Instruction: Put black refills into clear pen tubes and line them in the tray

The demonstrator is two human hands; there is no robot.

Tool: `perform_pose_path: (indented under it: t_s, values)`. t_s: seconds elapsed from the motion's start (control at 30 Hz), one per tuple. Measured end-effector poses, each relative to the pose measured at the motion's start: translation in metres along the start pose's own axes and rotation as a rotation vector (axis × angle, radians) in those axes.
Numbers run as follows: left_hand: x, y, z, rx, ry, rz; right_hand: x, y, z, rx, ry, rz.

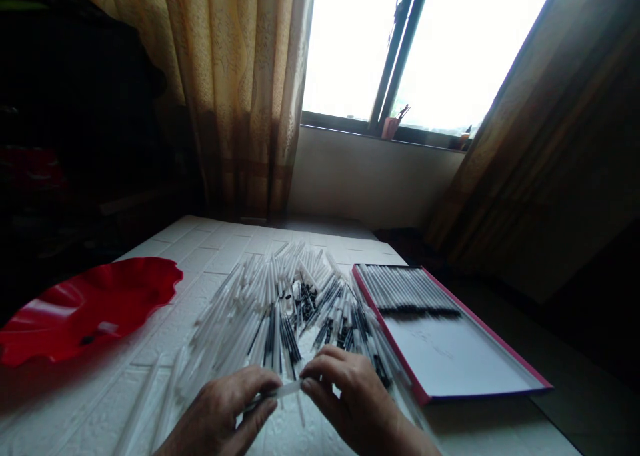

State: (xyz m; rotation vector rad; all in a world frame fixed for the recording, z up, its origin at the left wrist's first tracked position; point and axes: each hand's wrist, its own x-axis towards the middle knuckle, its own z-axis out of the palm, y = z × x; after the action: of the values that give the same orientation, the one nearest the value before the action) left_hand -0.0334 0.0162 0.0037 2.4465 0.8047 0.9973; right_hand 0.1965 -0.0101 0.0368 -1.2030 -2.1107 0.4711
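Note:
A translucent plastic tube (287, 390) lies level between my two hands, low in the middle of the view. My left hand (227, 406) pinches its left part between thumb and fingers. At the tube's right end, the thumb and fingertips of my right hand (345, 393) are closed on it; whether a small part is also between them is hidden. Just beyond my hands spreads a pile of clear tubes (225, 323), with thin black sticks (274, 336) and small black pieces (305, 299) among them.
To the right, a shallow pink-edged box (387, 336) contains a row of tubes with dark ends (407, 286). A red wavy-rimmed plate (125, 279) sits at the left. The white brick-patterned table (195, 243) reaches toward a curtain (245, 96) and window.

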Motion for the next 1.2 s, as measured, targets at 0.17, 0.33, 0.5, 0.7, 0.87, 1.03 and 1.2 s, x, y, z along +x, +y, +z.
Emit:
perform_pose_path:
  t_s: [0.17, 0.33, 0.5, 0.7, 0.87, 1.03, 1.2]
  values:
    - [0.002, 0.002, -0.001, 0.008, -0.012, 0.008, 0.002, -0.002, 0.003, -0.165, 0.000, -0.011]
    - [0.003, 0.004, -0.002, 0.004, 0.010, 0.045, 0.002, -0.001, 0.009, -0.282, 0.002, -0.040]
    - [0.003, 0.004, -0.003, 0.005, 0.055, 0.091, 0.002, 0.004, 0.017, -0.315, 0.058, -0.084]
    - [0.002, 0.000, -0.002, -0.017, 0.022, 0.004, 0.002, 0.002, 0.007, -0.120, 0.026, -0.021]
    - [0.001, -0.003, -0.001, -0.024, 0.024, -0.048, 0.000, -0.001, -0.006, 0.113, 0.053, 0.026]
    - [0.000, -0.003, -0.001, -0.039, -0.003, -0.048, -0.001, 0.002, -0.002, 0.153, 0.041, -0.035]
    - [-0.001, -0.003, 0.000, -0.031, 0.012, -0.029, -0.002, 0.003, 0.001, 0.081, 0.019, -0.015]
